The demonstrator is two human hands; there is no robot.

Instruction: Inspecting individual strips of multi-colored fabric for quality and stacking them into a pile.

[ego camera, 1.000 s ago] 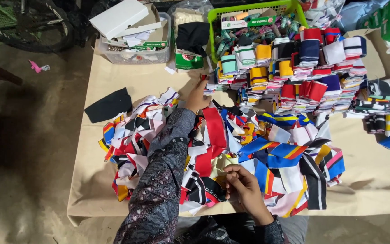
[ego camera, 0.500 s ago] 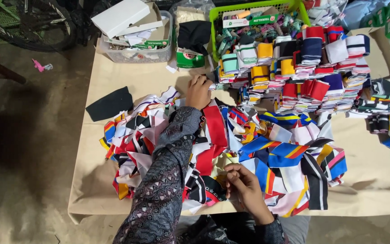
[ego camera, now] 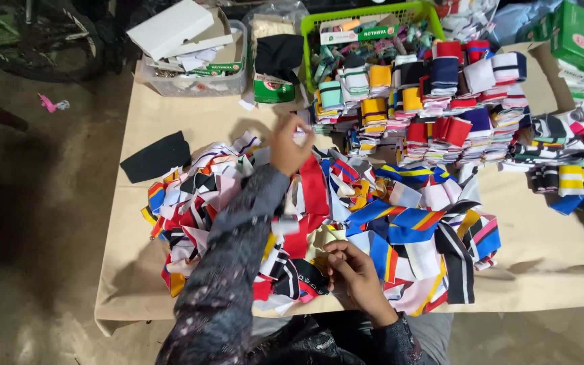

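Observation:
A loose heap of striped and plain fabric strips (ego camera: 400,223) in red, blue, white, black and yellow covers the middle of the paper-covered table (ego camera: 549,250). My left hand (ego camera: 289,144) is lifted over the far side of the heap, fingers curled around a small pale fabric piece, just short of the folded stacks (ego camera: 441,115). My right hand (ego camera: 356,270) rests on the near edge of the heap, close to my body. Its fingers pinch a strip there. My patterned left sleeve hides part of the heap.
A green basket (ego camera: 373,17) of small items stands behind the stacks. A clear tub (ego camera: 190,78) with white boxes sits at the back left, and a flat black fabric piece (ego camera: 157,157) lies left of the heap. Green boxes (ego camera: 576,34) are at the far right, a bicycle wheel (ego camera: 28,47) beyond the table.
My left hand has drawn back a little from the folded stacks and risen above the heap. My right hand stays at the near edge of the heap.

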